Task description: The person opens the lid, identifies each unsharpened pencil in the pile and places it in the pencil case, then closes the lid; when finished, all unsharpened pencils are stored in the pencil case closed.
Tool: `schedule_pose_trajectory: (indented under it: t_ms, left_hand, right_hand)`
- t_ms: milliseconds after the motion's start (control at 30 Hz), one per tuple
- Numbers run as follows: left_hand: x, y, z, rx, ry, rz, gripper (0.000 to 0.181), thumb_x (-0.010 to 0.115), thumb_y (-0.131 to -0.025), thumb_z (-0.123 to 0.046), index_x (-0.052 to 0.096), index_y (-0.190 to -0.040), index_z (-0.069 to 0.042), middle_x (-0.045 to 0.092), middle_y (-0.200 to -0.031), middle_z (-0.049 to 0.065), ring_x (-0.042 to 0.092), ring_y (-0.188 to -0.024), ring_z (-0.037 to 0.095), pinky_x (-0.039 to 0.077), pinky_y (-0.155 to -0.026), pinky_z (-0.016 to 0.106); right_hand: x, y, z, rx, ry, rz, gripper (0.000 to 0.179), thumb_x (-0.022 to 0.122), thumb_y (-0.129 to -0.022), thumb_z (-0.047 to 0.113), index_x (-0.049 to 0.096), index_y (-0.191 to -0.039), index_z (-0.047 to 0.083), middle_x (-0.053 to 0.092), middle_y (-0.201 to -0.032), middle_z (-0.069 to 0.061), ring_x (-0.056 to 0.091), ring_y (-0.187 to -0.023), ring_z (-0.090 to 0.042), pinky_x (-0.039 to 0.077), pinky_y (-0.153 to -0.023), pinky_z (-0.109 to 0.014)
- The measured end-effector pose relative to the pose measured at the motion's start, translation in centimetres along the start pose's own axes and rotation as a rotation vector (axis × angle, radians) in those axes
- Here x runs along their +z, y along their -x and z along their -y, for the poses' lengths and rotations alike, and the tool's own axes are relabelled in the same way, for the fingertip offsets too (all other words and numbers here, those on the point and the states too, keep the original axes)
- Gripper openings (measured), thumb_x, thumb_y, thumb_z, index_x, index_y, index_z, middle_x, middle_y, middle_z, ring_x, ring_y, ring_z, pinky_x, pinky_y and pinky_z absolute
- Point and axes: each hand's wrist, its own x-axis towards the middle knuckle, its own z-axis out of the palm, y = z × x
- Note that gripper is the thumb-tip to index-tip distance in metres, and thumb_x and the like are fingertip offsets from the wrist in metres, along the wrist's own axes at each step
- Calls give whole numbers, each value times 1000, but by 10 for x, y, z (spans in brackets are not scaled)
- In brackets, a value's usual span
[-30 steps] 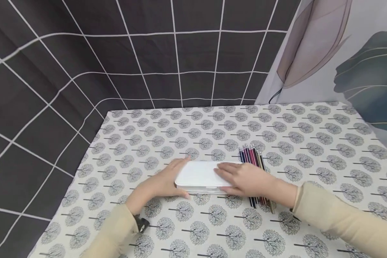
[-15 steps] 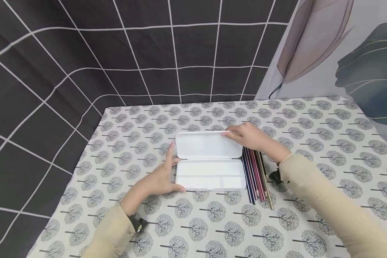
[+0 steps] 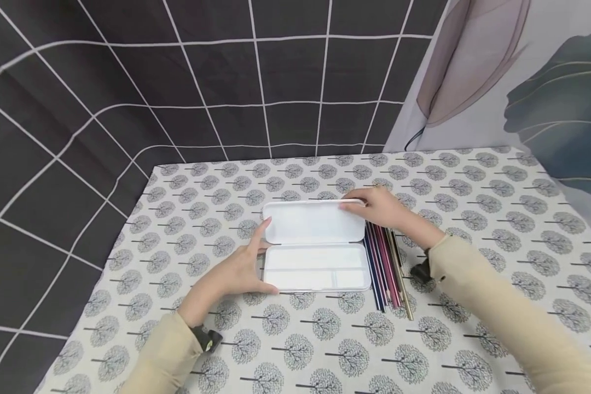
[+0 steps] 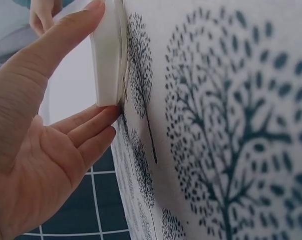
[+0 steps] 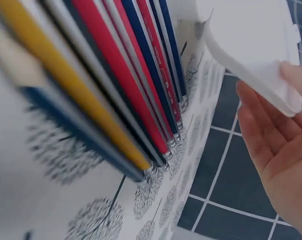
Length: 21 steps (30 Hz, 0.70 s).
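Nearly closed, the right grip (image 3: 378, 207) is pinching one opened lid (image 3: 307, 223) at its edge.
The left grip (image 3: 235, 273) is spreading wide, touching one white case (image 3: 315, 256) on the tabletop (image 3: 335, 355); at least eight pencils (image 3: 390, 268) are lying just beside.

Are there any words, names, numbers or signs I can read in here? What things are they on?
Nothing is clear enough to read.
Dark red pencil: tiny pale print along its side in the right wrist view, too small and blurred to read.
White case: no writing that I can see.
Tablecloth: only printed trees.
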Motion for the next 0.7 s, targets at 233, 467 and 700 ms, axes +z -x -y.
schedule_pose_trajectory:
  t_ms: [233, 467, 700]
  left_hand:
    - [2, 2, 5, -4, 20, -9, 143, 90, -50, -41, -16, -147, -33, 50, -135, 14, 47, -124, 29, 29, -109, 48]
    - [-3, 9, 12, 18, 41, -25, 141, 89, -53, -39, -15, -147, -31, 48, -137, 14, 44, -128, 29, 27, -110, 49]
    - [-1, 4, 6, 17, 57, 21, 139, 88, -55, -38, -16, -147, -30, 46, -139, 16, 42, -129, 30, 26, -111, 49]
  right_hand:
    - [-2, 52, 0, 93, -145, -105, 45, 61, -90, 24, 53, -128, 0, 55, -129, -18, 58, -106, -34, 51, -88, -45]
    - [18, 89, 3, 79, -82, -76, 30, 71, -81, 17, 66, -108, 5, 67, -92, -5, 60, -78, -16, 53, -70, -26]
    - [24, 101, 7, 126, -47, 76, 15, 74, -78, 20, 68, -90, 12, 53, -65, 11, 46, -57, -3, 45, -58, -21]
